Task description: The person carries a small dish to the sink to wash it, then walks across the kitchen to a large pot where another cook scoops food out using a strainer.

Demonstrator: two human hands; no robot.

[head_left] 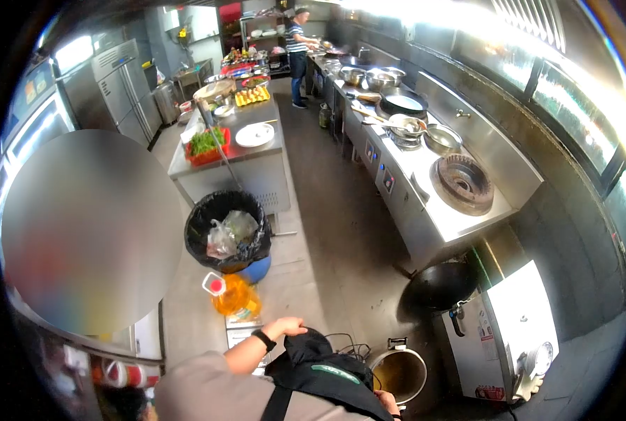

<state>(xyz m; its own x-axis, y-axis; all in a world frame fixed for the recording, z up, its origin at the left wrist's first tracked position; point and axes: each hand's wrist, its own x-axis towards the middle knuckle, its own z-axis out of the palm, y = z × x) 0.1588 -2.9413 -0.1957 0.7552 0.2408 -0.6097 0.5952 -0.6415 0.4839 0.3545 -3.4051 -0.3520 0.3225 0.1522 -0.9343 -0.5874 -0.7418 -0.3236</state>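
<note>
My left hand (285, 327), with a black watch on its wrist, is closed on the edge of black cloth at the front of my body. The cloth looks like a black apron (327, 375) with a green and white label and a strap over my shoulder. Low in the view, my right hand (387, 403) shows only in part beside the apron, its fingers mostly hidden. Just beyond it, a large metal pot (422, 382) with brownish contents stands on the floor. Thin dark cables (355, 345) lie between the apron and the pot.
Left of me are an orange oil jug (234, 298) and a black-lined bin (199, 238). A steel table (186, 168) holds a plate (254, 135) and a red basket of greens (206, 142). Stoves (460, 214) line the right; a person (298, 56) stands far back.
</note>
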